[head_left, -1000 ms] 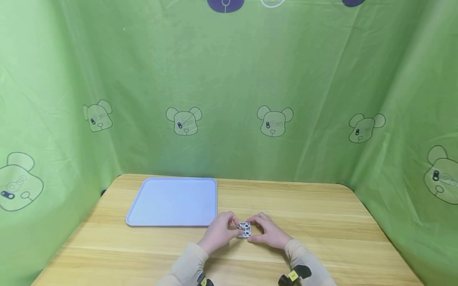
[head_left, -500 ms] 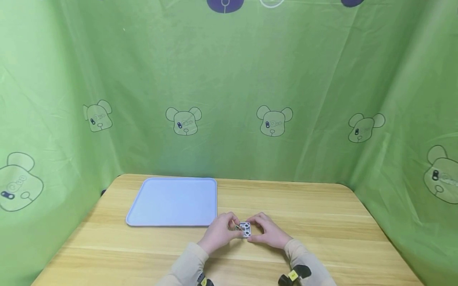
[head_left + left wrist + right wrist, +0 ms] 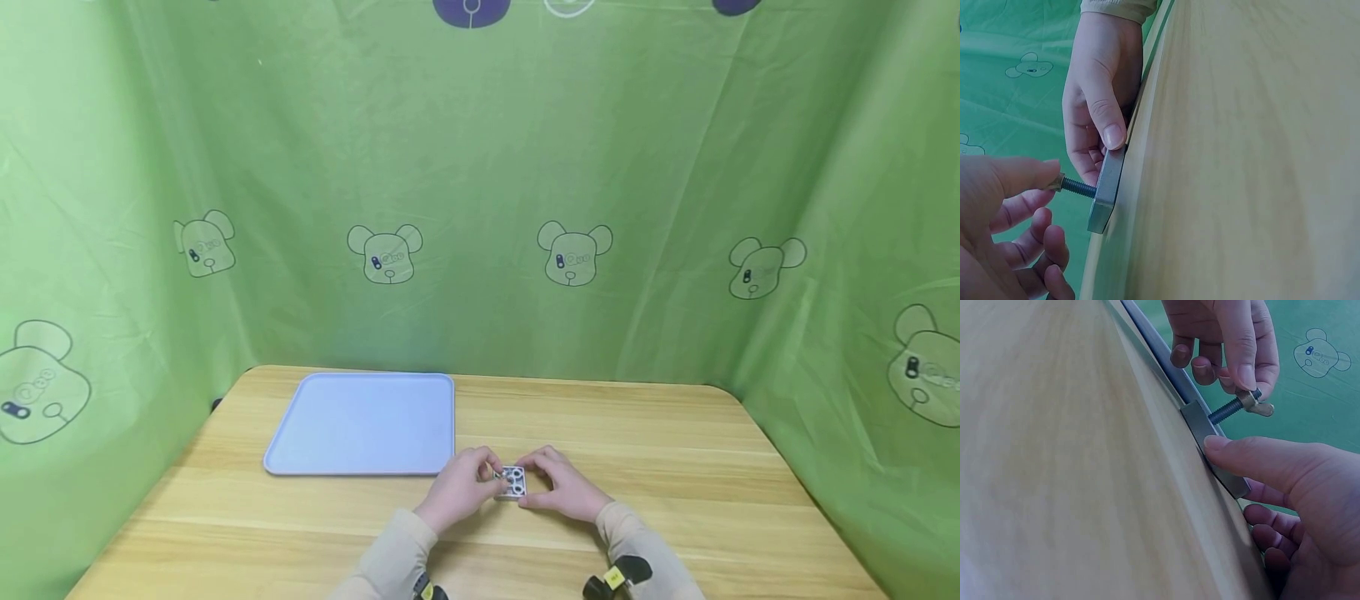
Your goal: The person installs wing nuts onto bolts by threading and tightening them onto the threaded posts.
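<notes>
Looks like dull metal in the block (image 3: 1109,186), ridged along the bolt (image 3: 1226,410), brassy at the wing nut (image 3: 1262,408); matt plastic in the tray (image 3: 367,425); woodgrain across the tabletop (image 3: 637,442); creased cloth in the curtain (image 3: 480,150).

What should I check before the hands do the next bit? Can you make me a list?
1. Left hand pinching the wing nut: ok.
2. Right hand holding the block: ok.
3. Bolt sticking up from the block: ok.
4. Wing nut right down against the block: not ok, bare thread shows between them.
5. Bolt tight in the block: cannot tell.
</notes>
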`<state>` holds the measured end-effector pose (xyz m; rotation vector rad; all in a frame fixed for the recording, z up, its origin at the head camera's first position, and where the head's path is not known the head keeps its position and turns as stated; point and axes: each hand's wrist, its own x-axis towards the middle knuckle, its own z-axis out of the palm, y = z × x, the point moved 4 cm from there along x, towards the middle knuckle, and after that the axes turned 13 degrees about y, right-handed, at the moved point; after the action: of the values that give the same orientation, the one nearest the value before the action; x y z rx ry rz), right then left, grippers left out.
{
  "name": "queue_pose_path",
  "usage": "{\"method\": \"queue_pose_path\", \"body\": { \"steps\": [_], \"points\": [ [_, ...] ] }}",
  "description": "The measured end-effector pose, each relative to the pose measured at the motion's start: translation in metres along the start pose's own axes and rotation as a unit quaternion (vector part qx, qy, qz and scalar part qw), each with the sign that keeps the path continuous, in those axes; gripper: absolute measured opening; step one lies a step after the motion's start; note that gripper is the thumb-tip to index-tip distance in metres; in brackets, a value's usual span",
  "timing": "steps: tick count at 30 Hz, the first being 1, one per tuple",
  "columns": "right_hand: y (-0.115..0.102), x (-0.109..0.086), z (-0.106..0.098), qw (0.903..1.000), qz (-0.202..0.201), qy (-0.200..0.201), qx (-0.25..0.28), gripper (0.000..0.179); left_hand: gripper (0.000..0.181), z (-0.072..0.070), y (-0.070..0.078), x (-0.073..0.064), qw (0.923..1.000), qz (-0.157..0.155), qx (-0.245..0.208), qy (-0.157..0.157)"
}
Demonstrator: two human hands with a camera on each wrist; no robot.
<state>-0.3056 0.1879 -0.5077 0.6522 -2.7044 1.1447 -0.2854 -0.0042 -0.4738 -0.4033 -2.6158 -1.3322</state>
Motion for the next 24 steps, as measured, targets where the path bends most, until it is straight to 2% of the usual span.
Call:
{"method": "queue_pose_path", "body": {
  "steps": [7, 12, 20, 24],
  "points": [
    [-0.0015, 0.0, 0.0003, 1.0, -0.001, -0.001, -0.003, 0.054, 0.012, -0.0002, 0.0, 0.0007, 0.9997, 0.01, 0.021, 0.004],
    [-0.0023, 0.0005, 0.0003, 0.9999, -0.01, 0.0, -0.003, 0.052, 0.014, -0.0001, -0.0002, 0.0009, 0.9996, 0.008, 0.026, 0.001],
    [-0.0016, 0.0015, -0.0007, 1.0, 0.0, 0.0, -0.002, 0.053, 0.028, -0.0024, -0.001, 0.0008, 0.9998, -0.013, -0.015, 0.007],
    [-0.001, 0.0015, -0.0005, 1.0, 0.003, 0.0, -0.003, 0.054, 0.029, -0.0029, -0.0011, 0.0008, 0.9999, -0.012, -0.005, 0.01]
  ]
}}
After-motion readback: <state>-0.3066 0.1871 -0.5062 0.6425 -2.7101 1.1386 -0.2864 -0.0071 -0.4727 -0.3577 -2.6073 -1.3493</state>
